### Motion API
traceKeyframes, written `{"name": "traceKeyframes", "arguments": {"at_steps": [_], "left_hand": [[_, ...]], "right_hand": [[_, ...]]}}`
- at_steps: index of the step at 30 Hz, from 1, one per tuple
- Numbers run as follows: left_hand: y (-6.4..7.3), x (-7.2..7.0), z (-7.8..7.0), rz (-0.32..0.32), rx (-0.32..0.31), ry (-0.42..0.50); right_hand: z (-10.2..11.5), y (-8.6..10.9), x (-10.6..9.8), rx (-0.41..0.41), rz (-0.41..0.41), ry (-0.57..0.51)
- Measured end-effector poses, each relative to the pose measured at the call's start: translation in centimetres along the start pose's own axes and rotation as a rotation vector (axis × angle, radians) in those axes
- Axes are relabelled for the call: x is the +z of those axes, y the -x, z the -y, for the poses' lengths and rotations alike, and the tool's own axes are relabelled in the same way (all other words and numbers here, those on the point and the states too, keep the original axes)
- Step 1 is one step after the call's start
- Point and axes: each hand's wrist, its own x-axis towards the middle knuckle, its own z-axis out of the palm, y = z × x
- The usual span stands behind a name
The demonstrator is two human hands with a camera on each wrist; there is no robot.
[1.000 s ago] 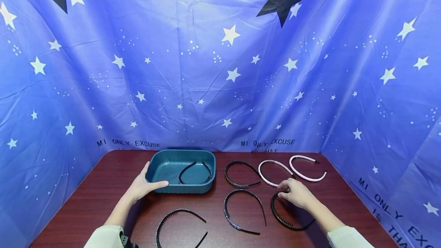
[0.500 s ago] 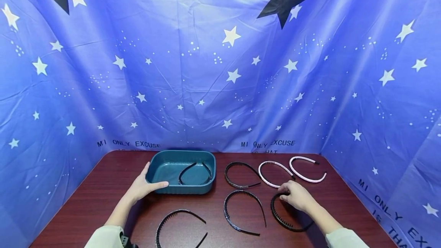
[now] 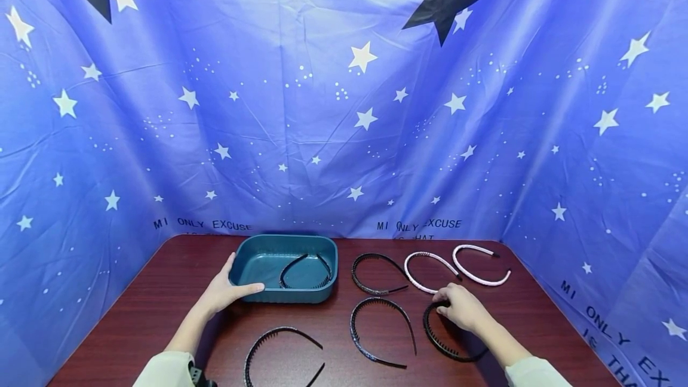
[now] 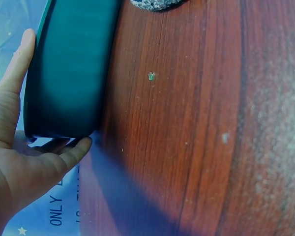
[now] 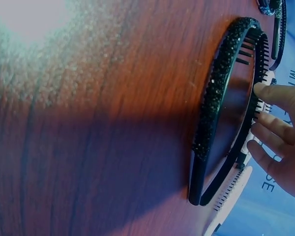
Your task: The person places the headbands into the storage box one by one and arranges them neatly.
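My left hand (image 3: 226,291) grips the near left corner of a teal plastic bin (image 3: 290,297), thumb along the front rim and fingers at its side. In the left wrist view the fingers reach under the end of the bin. A black toothed headband (image 3: 289,265) sits inside it. At the right my right hand (image 3: 462,306) pinches the far arm of a black glittery headband (image 5: 211,103) between thumb and fingers. That headband stays low at the table, its open ends towards the right.
Between bin and right hand lie a black headband (image 3: 356,276) and a dark patterned headband (image 3: 353,327). Two pink headbands, one in the middle (image 3: 407,270) and one far right (image 3: 478,280), lie behind the right hand. Another black headband (image 3: 249,354) lies at the front. A starry curtain (image 3: 322,106) surrounds the table.
My right hand has come slightly down and its thumb and fingers have closed on the far arm of the black headband. The left hand and bin have stayed in place.
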Motion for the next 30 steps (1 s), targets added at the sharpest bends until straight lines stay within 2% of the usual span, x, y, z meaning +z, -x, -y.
{"name": "traceKeyframes", "arguments": {"at_steps": [13, 16, 18, 20, 23, 25, 30], "left_hand": [[-0.1, 0.0, 0.0, 0.000, 0.001, 0.006], [-0.1, 0.1, 0.1, 0.000, -0.001, 0.005], [-0.1, 0.1, 0.1, 0.001, -0.001, 0.005], [-0.1, 0.1, 0.1, 0.000, 0.000, 0.004], [-0.1, 0.1, 0.2, -0.002, 0.003, 0.004], [-0.1, 0.1, 0.2, -0.002, 0.006, 0.007], [-0.1, 0.1, 0.2, 0.001, 0.010, 0.014]], "right_hand": [[0.3, -0.1, 0.2, -0.002, -0.037, 0.033], [0.1, -0.1, 0.5, -0.031, -0.071, 0.017], [-0.3, -0.2, 0.8, -0.082, -0.115, 0.011], [-0.4, -0.2, 1.0, -0.091, -0.118, 0.017], [-0.2, -0.3, 1.0, -0.061, -0.087, 0.041], [0.3, -0.3, 0.8, -0.005, -0.043, 0.063], [0.6, -0.3, 0.9, 0.011, -0.049, 0.090]]}}
